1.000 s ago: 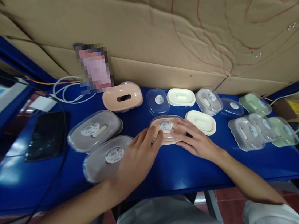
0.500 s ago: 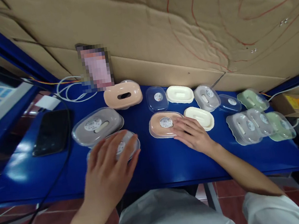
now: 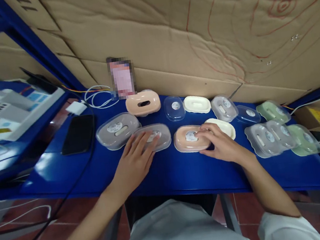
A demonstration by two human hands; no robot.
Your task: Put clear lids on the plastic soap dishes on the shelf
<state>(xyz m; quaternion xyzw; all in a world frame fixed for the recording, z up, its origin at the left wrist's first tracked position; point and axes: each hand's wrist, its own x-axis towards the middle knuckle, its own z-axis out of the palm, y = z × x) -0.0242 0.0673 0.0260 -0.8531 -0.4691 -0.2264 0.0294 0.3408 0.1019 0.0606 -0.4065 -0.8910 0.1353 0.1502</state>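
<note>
My left hand (image 3: 136, 154) lies with its fingers stretched over the clear lid of a grey soap box (image 3: 162, 137), which has a round label. My right hand (image 3: 223, 143) is closed around the right end of a peach soap box (image 3: 188, 142) with a clear lid, thumb at its near edge. Right behind that hand sits a cream soap dish (image 3: 227, 128), partly hidden by the fingers. Another lidded grey soap box (image 3: 109, 134) stands left of my left hand. A peach piece with an oval slot (image 3: 151, 99) lies behind the two grey boxes.
Along the back of the blue table (image 3: 167, 178) are a loose clear lid (image 3: 172, 112), a cream dish (image 3: 197, 105) and a grey box (image 3: 225, 109). Several grey and green boxes stand at right (image 3: 264, 141). A black phone (image 3: 78, 134) and cables lie left; cardboard (image 3: 168, 48) walls the back.
The view has shifted, so the table's things appear further right. My left hand and the grey box under it have moved right and away from me. My right hand's fingers have curled around the peach box.
</note>
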